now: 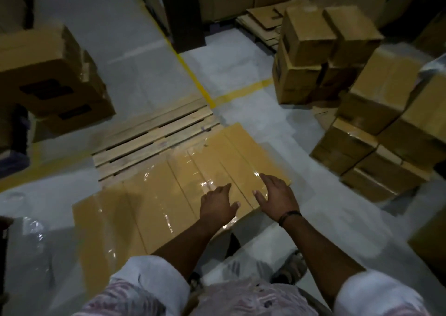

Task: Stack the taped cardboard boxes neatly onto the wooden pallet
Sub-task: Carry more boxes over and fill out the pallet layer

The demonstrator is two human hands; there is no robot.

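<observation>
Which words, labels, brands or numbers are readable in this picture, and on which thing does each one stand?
None can be read.
The boxes on the left carry dark printed patches, too blurred to read.
The stacked boxes on the right show a dark mark, also unreadable.

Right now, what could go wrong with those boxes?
1. The left hand and right hand lie open on the shiny taped box; they may slip while pushing it.
2. That box seems to reach past the wooden pallet edge, so it might tip.
3. The box stack on the right looks crooked and could topple.
</observation>
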